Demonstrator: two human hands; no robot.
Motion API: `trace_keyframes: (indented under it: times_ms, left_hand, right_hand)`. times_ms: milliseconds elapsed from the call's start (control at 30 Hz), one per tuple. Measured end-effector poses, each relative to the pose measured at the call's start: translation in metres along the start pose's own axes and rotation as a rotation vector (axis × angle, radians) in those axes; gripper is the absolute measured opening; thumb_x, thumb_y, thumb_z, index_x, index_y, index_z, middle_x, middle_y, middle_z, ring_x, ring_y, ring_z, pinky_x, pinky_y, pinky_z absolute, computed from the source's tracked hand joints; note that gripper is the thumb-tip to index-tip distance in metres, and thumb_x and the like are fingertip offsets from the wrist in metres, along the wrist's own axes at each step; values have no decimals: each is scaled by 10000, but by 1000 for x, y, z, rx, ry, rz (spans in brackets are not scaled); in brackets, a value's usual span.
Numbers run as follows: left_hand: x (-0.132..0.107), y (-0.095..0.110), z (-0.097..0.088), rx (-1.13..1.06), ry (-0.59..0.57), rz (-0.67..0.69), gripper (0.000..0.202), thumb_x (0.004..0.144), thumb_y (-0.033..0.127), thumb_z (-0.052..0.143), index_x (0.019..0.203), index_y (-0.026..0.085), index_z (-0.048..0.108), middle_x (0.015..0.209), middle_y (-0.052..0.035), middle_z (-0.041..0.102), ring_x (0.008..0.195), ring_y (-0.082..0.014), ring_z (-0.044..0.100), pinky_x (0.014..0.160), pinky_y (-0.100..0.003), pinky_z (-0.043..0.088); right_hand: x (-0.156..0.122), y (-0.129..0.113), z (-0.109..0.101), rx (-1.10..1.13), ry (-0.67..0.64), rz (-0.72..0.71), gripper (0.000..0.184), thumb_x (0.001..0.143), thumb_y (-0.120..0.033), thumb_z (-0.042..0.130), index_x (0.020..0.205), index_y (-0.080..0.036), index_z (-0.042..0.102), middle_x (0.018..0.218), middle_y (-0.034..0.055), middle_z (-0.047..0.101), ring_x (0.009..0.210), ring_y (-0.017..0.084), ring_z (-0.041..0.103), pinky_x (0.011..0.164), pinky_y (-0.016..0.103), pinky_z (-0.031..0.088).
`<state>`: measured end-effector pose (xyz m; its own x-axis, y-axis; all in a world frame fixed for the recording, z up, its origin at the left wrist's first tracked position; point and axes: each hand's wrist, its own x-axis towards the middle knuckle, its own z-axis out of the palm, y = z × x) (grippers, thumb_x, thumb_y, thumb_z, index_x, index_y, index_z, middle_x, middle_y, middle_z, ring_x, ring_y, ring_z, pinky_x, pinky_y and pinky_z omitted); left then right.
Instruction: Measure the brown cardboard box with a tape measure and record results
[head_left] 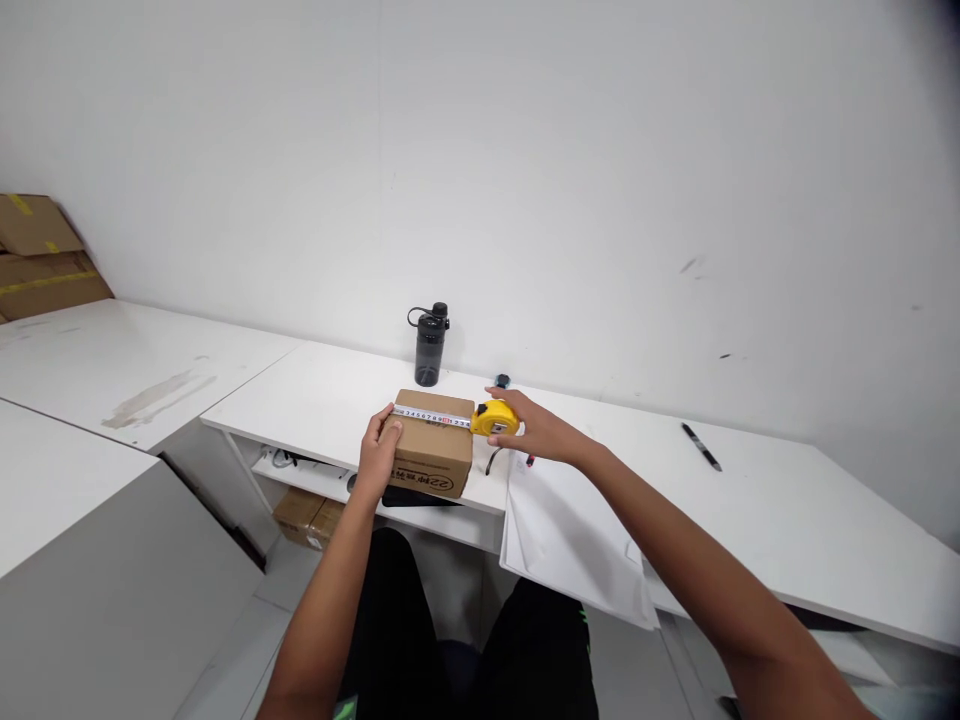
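A small brown cardboard box (431, 450) with dark print on its near side sits at the front of the white desk. Across its top lies the pulled-out blade of a yellow tape measure (496, 418). My right hand (529, 425) grips the tape measure's case at the box's right edge, thumb and fingers around it. At the box's left edge, my left hand (380, 448) pinches the blade's end against the cardboard, its thumb on the near top edge. The very tip of the blade is hidden by the fingers.
A dark shaker bottle (429, 345) stands behind the box by the wall. White paper sheets (577, 540) hang over the desk's front edge at right. A black pen (701, 447) lies farther right. Cardboard cartons (45, 255) are stacked far left; another carton (300, 515) is below the desk.
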<state>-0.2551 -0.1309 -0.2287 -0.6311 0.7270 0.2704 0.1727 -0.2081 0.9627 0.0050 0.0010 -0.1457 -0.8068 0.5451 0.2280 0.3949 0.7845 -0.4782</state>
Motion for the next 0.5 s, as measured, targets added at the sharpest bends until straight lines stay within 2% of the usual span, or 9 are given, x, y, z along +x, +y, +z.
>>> trace_keyframes:
  times_ms: [100,167,200,233,300,367,500]
  left_hand:
    - [1,0,1,12,14,7,433,851,357,566,1258,208,571,1334,-73,566,1234,-242,503,1070,-379,364]
    - [3,-1,2,17,15,9,433,852,364,565,1259,215,572,1330,-69,568,1223,-241,509,1066,-378,367]
    - [3,-1,3,20,14,7,432,852,368,564,1258,220,573,1326,-66,570,1216,-241,513,1062,-377,371]
    - [4,-1,3,22,14,3,432,853,372,564,1258,225,573,1323,-64,572,1209,-241,517,1058,-377,374]
    - [5,0,4,23,19,-1,431,852,378,565,1256,228,576,1318,-62,575,1202,-240,520,1050,-372,380]
    - [7,0,5,18,27,4,433,847,378,570,1252,224,578,1311,-66,577,1203,-239,519,1045,-365,385]
    - [8,0,6,23,33,13,439,842,392,580,1250,229,580,1307,-64,579,1213,-237,514,1049,-358,381]
  right_hand:
    - [-6,31,6,45,199,50,560,930,-501,417,1444,-310,302,1413,83,451,1199,243,517,925,384,471]
    - [-12,62,11,-113,273,191,462,987,-401,288,1426,-268,341,1322,104,522,1099,224,568,866,355,481]
    - [-17,78,14,-262,235,288,448,993,-335,259,1421,-246,357,1269,120,554,1040,225,590,833,349,479]
    - [-22,94,17,-426,144,373,451,986,-265,258,1421,-224,369,1217,140,578,981,232,606,795,350,472]
    - [-32,120,26,-649,-45,444,480,947,-155,309,1415,-200,400,1151,172,601,917,249,615,757,353,445]
    - [-41,137,36,-709,-152,408,506,909,-94,362,1395,-211,438,1133,174,612,916,249,611,780,352,417]
    - [-48,149,52,-718,-231,295,494,897,-52,366,1349,-214,482,1124,150,631,960,235,598,856,353,377]
